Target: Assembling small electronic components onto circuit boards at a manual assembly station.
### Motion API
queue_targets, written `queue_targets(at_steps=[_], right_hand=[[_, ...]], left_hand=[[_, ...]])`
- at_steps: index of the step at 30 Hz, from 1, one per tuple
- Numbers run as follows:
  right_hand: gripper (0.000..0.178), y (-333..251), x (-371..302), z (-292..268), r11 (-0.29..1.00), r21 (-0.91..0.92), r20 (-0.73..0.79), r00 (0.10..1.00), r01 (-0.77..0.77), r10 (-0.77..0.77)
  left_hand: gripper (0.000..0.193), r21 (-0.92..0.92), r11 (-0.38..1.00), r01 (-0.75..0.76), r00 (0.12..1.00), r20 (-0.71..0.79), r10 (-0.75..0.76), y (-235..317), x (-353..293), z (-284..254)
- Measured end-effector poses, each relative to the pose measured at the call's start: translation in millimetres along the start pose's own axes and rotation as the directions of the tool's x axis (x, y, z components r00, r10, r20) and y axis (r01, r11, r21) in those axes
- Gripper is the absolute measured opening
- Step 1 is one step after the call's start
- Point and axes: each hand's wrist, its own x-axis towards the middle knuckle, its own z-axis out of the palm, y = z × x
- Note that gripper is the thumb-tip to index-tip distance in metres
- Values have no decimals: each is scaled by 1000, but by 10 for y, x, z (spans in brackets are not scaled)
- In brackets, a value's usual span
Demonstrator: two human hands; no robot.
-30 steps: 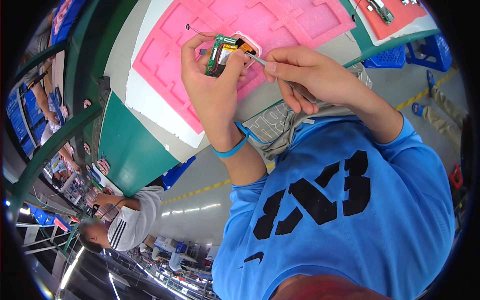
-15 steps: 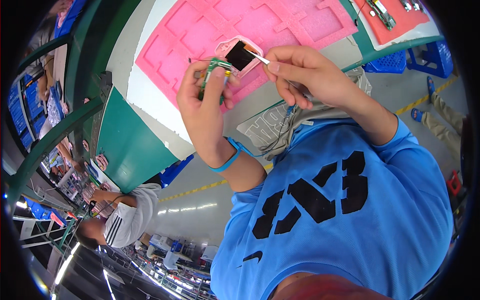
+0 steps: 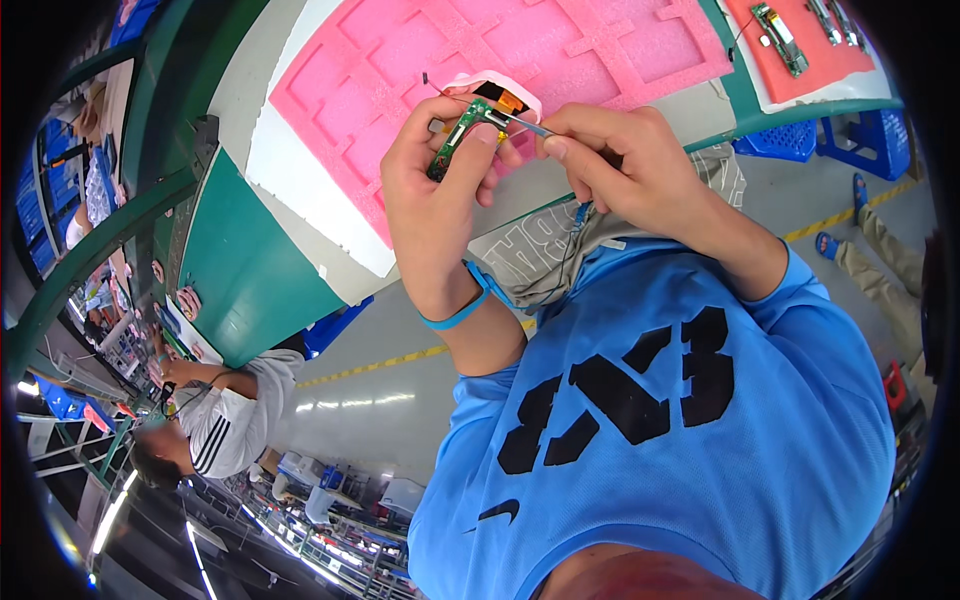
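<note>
My left hand (image 3: 428, 195) is closed on a small green circuit board (image 3: 455, 150), thumb on top and fingers beneath. A thin dark wire with a small black end (image 3: 426, 80) sticks out past the fingers. Between the thumb and fingers of my right hand (image 3: 630, 160) is a pair of tweezers (image 3: 532, 127), its tip at the board's far right end. Just behind the board a pale pink housing (image 3: 534, 95) holds a black screen panel and an orange flex cable (image 3: 511, 102). The board and my left hand partly cover that housing.
Under the housing lies a pink foam tray (image 3: 325, 95) with square pockets. More boards (image 3: 782, 42) rest on a red foam mat (image 3: 815, 88) at the far right. Blue stools (image 3: 775, 140) stand below it. Left are a green tabletop (image 3: 250, 275), a green frame and a seated person (image 3: 240, 410).
My left hand has moved right and away from me, bringing the board over the housing. The tweezers' tip has gone from the housing's flex cable to the board's end.
</note>
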Motion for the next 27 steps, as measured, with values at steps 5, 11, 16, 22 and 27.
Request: queue_targets(at_steps=[5, 11, 16, 22, 27], right_hand=[[20, 31, -5, 17, 998, -49, -24, 999, 40, -41], [22, 43, -17, 22, 998, -44, -38, 998, 55, -56], [22, 26, -20, 17, 999, 28, -38, 999, 16, -15], [21, 14, -28, 2, 999, 48, -35, 999, 6, -4], [21, 13, -28, -9, 998, 60, -35, 999, 2, 0]], left_hand=[[23, 9, 1000, -14, 1000, -24, 14, -14, -7, 16], [22, -19, 1000, -24, 1000, -6, 24, -32, -11, 1], [19, -38, 999, -36, 999, -31, 35, -53, -4, 34], [17, -15, 997, -73, 996, -51, 72, -87, -3, 66], [16, 5, 998, -57, 997, -44, 57, -77, 18, 56]])
